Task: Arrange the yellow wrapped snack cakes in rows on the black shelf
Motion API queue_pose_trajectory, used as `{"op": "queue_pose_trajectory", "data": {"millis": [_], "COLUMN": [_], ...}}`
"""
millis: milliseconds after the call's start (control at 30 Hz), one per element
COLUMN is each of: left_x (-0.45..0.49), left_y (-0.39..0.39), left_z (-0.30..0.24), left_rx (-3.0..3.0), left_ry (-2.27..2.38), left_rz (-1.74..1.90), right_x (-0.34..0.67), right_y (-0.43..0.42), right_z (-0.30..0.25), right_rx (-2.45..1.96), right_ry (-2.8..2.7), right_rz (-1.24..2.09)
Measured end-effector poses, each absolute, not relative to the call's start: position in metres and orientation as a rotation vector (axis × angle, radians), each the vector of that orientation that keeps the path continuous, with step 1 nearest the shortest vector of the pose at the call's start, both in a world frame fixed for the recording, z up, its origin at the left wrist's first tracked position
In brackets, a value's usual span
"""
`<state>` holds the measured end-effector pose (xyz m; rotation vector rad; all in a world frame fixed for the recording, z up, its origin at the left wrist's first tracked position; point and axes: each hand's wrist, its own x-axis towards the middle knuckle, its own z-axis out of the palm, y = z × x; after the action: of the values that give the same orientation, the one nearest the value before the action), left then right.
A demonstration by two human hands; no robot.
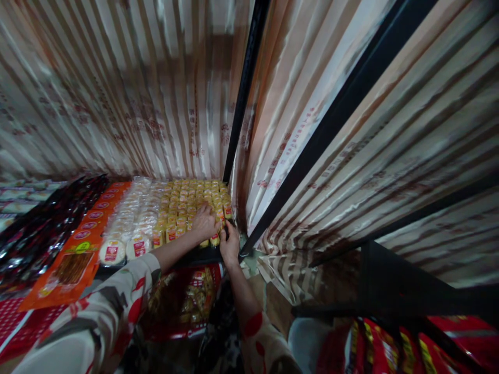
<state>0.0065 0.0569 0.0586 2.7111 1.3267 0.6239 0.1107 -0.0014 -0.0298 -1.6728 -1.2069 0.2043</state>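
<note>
Small yellow-wrapped snack packets (pixel 183 200) with red labels stand in tight rows on a low shelf. Over the right-hand rows, my left hand (pixel 204 223) reaches down with its fingers bent against the packets; what lies under its fingertips is partly hidden. At the front right corner of the rows, my right hand (pixel 230 243) pinches a yellow packet between thumb and fingers. The two hands are close together, almost touching. Left of the yellow rows are clear-wrapped round white crackers (pixel 139 246) with red labels.
Farther left lie an orange snack bag (pixel 74 259) and dark shiny packets (pixel 42 234). A red bag (pixel 185 296) of wrapped snacks sits below the shelf. A black post (pixel 312 161) rises close to my right hand. Pleated printed sheeting (pixel 167 104) hangs behind. Red packages (pixel 382 345) are lower right.
</note>
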Motion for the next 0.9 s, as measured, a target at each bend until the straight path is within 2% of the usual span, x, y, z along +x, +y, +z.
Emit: {"op": "queue_pose_trajectory", "data": {"millis": [467, 667, 900], "left_x": [0.012, 0.003, -0.013], "left_y": [0.065, 0.061, 0.027], "left_z": [0.038, 0.039, 0.039], "left_rx": [2.664, 2.613, 2.623], "left_ry": [1.113, 1.179, 0.954], "left_rz": [0.808, 0.919, 0.927], "right_x": [0.112, 0.113, 0.112], "right_y": [-0.002, 0.007, 0.018], "right_z": [-0.03, -0.027, -0.031], "right_rx": [-1.608, -1.8, -1.805], "right_ry": [-1.103, -1.104, -1.141], "right_rz": [0.313, 0.19, 0.158]}}
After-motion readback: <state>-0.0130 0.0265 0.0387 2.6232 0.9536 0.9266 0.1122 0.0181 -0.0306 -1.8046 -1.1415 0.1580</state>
